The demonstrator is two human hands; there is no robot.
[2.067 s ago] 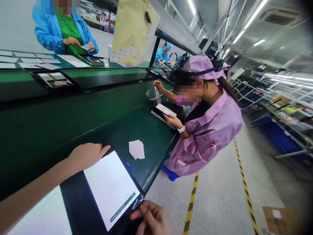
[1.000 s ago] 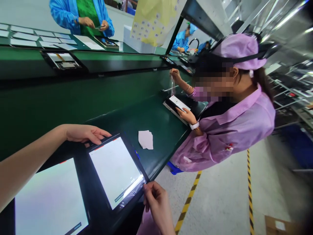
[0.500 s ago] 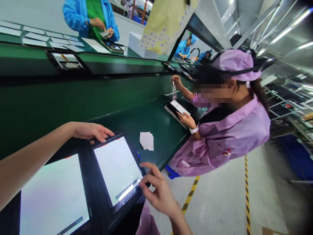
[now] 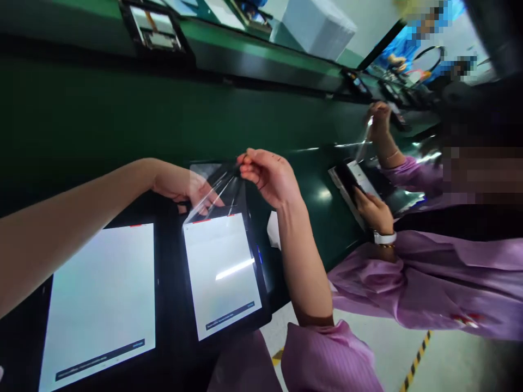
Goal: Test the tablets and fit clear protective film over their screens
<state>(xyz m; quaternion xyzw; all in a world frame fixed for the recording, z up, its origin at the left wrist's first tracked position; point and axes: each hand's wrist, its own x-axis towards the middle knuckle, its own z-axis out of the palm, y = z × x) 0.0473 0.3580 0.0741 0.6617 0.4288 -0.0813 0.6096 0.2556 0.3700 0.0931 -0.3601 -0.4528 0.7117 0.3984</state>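
Film (image 4: 218, 179) now lifted off most of tablet (image 4: 229, 267).
Right hand (image 4: 267, 171) pinches film's gathered end above tablet's top edge; left hand (image 4: 188, 188) at that edge, fingers part-spread, grip unclear. Tablet, beside second tablet (image 4: 108, 294), looks nearly bare.

A lilac right sleeve (image 4: 327, 359), faintly lined with fine stripes, ends in a loosely gathered edge – soft folds bunched around the arm. Beyond that sleeve's edge, the right forearm (image 4: 308, 267) and right hand (image 4: 267, 174) are bare. Just left of the sleeve lies shadowed, purplish clothing (image 4: 245, 365); well left of it, the left forearm (image 4: 81, 228) and left hand (image 4: 200, 193) – slim-fingered – are bare too.
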